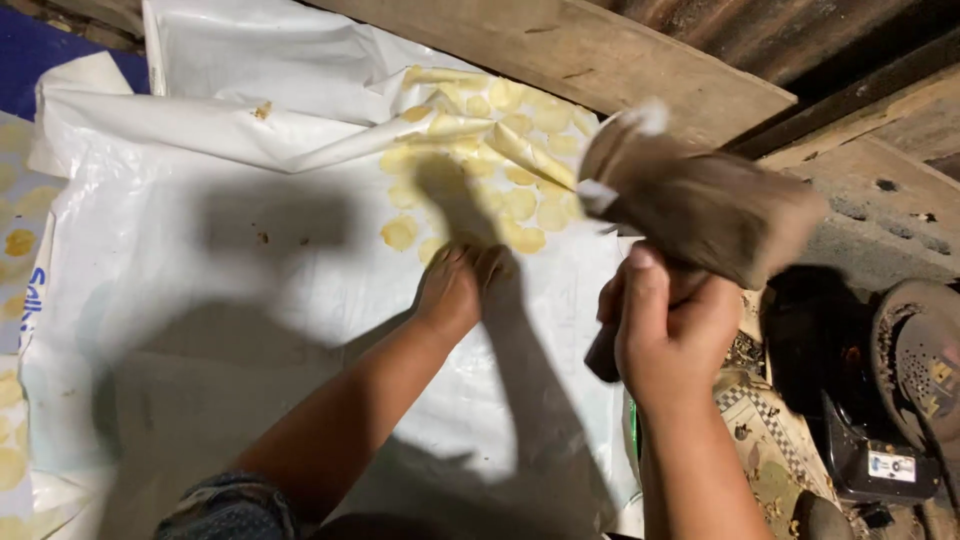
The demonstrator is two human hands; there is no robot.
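A heavy-looking, stiff brown wooden mallet (700, 205) is gripped by its handle in the closed right hand (668, 325); thin, fragile yellow discs (520, 205) are touched by the left hand's (455, 290) fingertips.

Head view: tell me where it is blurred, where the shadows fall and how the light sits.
Head view: the wooden mallet in the right hand is smeared by motion blur; the left hand on the white sheet is sharper. Hard light from near the camera throws dark arm and head shadows across the sheet. The yellow discs are lit brightly; the right edge falls into darkness.
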